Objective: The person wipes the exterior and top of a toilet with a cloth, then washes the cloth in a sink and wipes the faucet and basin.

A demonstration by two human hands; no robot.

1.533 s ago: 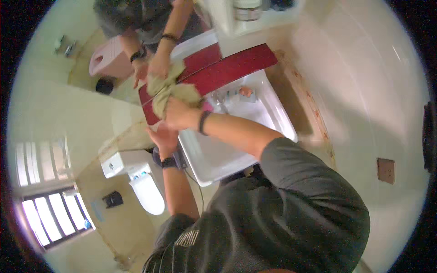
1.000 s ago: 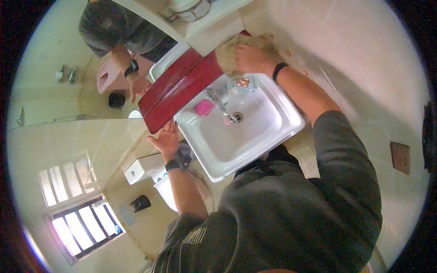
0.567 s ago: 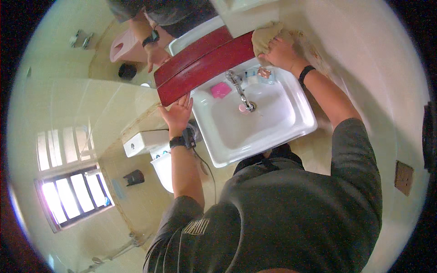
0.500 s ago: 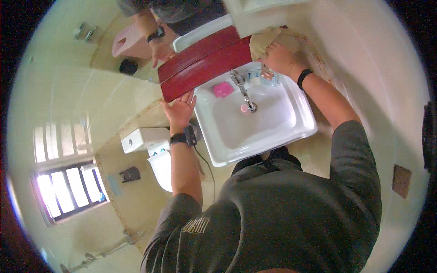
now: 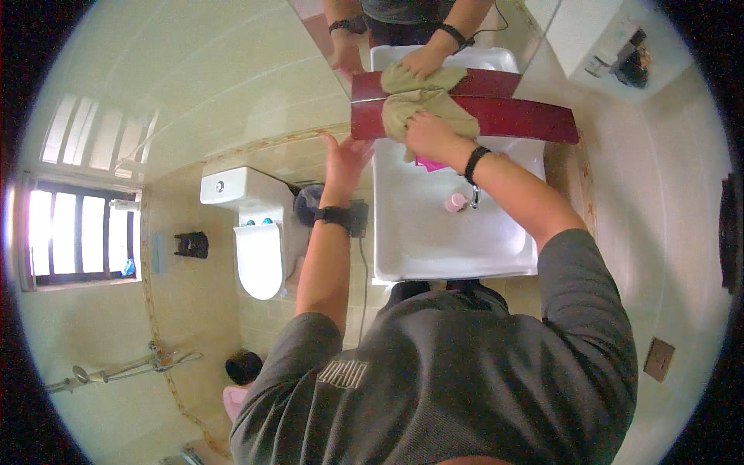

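The right hand (image 5: 431, 136) grips a tan cloth (image 5: 422, 108), fingers closed over it, and presses it against the dark red shelf (image 5: 527, 120) above the white basin (image 5: 434, 232). The left hand (image 5: 345, 159) rests open and flat on the tiled wall (image 5: 256, 85), just beside the shelf's left end, holding nothing.

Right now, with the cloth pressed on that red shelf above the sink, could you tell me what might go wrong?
The right hand presses a tan cloth on the red shelf under the mirror; a hard sweep could push the pink item at the shelf's edge into the basin. The left hand leans flat on the tiled wall, so a slip might tip the person toward the sink.
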